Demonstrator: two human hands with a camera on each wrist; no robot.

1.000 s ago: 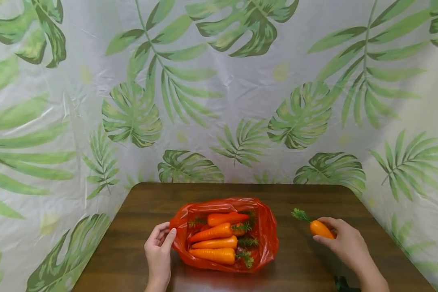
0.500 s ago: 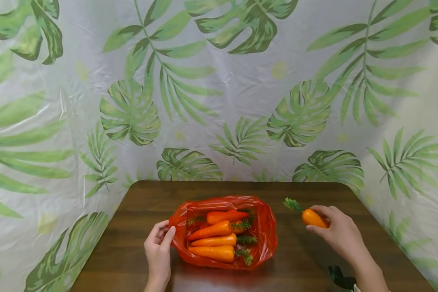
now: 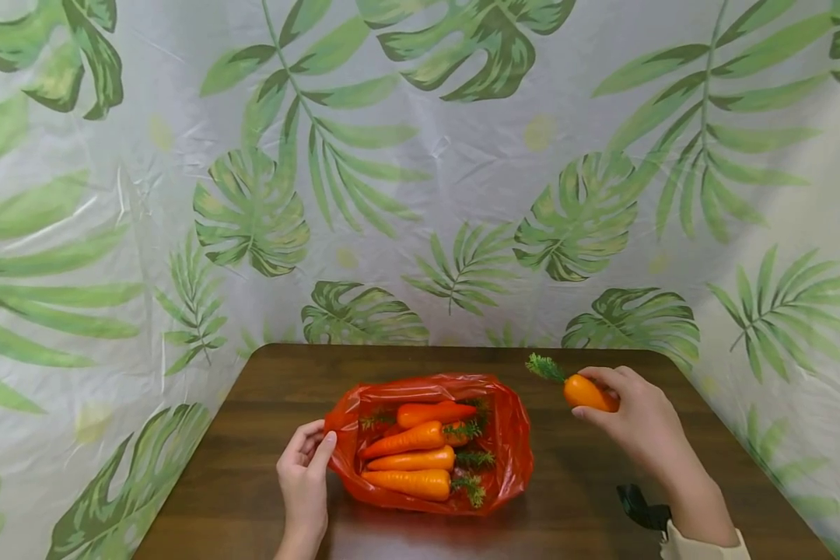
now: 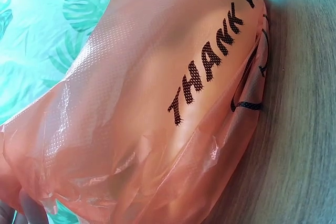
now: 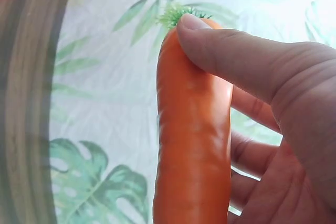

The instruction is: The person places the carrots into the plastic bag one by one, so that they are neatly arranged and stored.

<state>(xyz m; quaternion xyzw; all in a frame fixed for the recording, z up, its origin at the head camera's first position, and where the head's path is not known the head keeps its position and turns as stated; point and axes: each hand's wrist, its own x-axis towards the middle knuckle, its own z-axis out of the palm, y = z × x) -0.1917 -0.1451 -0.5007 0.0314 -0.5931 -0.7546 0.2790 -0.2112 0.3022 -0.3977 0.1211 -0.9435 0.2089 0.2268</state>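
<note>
A red plastic bag (image 3: 511, 435) lies with its mouth wide on the table, several orange carrots (image 3: 420, 484) with green tops inside it. My left hand (image 3: 304, 474) pinches the bag's left rim between thumb and fingers. In the left wrist view the side of the bag (image 4: 136, 77) fills most of the picture, with "THANK YOU" printed in black. To the right of the bag, my right hand (image 3: 637, 412) grips a single carrot (image 3: 588, 393) above the table, its leafy top pointing left. The right wrist view shows the thumb lying along that carrot (image 5: 191, 129) near its leafy end.
The dark wooden table (image 3: 252, 435) has its far edge close to a hanging sheet (image 3: 462, 187) printed with green leaves. A black strap-like piece (image 3: 640, 507) shows by the right wrist, next to a pale sleeve (image 3: 707, 544).
My right hand has moved up and to the left with the carrot, and its sleeve has come into view. The left hand and the bag stay where they were.
</note>
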